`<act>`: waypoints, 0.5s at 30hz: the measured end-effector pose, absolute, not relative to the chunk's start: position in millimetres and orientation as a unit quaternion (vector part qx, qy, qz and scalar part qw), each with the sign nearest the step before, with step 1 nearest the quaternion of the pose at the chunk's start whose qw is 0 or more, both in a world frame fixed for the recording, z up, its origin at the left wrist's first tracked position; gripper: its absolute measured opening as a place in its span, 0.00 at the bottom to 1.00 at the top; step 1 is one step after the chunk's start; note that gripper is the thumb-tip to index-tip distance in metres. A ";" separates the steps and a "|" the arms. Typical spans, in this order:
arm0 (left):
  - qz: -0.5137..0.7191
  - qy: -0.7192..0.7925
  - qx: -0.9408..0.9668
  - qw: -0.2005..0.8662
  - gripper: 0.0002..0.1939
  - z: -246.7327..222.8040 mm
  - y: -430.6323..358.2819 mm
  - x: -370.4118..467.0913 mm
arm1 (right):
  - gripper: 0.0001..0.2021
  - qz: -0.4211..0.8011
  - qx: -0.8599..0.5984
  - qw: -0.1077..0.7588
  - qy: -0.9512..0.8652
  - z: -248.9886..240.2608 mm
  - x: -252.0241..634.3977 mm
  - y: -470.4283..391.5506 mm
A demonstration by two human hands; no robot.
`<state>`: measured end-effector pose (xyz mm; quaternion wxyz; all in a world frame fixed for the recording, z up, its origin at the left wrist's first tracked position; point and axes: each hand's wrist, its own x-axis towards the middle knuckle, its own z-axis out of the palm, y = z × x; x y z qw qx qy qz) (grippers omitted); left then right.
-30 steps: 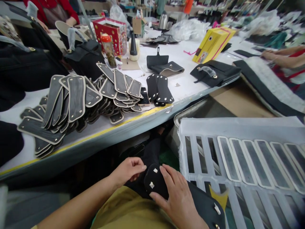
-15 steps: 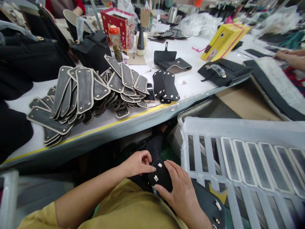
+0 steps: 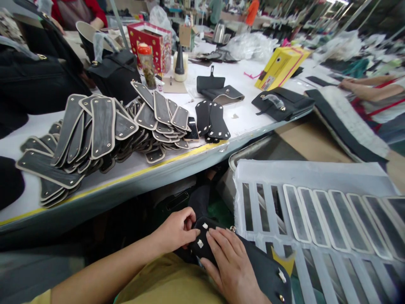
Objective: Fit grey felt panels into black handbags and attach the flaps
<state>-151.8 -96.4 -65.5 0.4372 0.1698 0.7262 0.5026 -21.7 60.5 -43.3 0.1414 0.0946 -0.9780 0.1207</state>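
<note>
A black leather-like panel [image 3: 260, 262] lies across my lap, with small white tape pieces [image 3: 200, 243] and metal studs [image 3: 281, 298] on it. My left hand [image 3: 181, 228] is at its far left end, fingers curled and thumb pressed on the edge in a pinch. What lies under the curled fingers is hidden. My right hand [image 3: 230, 264] rests spread and fairly flat on the panel, just right of two tape pieces. A metal fitting [image 3: 233, 229] shows at the panel's far edge, beyond the right fingers.
Grey-black panels with pale borders [image 3: 103, 126] are heaped on the white table [image 3: 126, 171]. Black panels with white tabs [image 3: 218, 120] lie beside a phone [image 3: 192, 129]. To my right, a slatted white rack [image 3: 262, 169] bears bordered strips [image 3: 322, 217]. Co-workers' arms [image 3: 363, 84] show at right.
My right hand has gone from a bent grip at the panel's side to lying flatter across it. The metal fitting has come into sight. The left hand keeps its pinch; the view has tilted slightly.
</note>
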 end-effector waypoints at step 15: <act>0.402 0.816 0.316 0.272 0.14 -49.0 -94.6 -146.7 | 0.24 0.006 0.082 0.108 -0.991 -43.0 7.2 69.1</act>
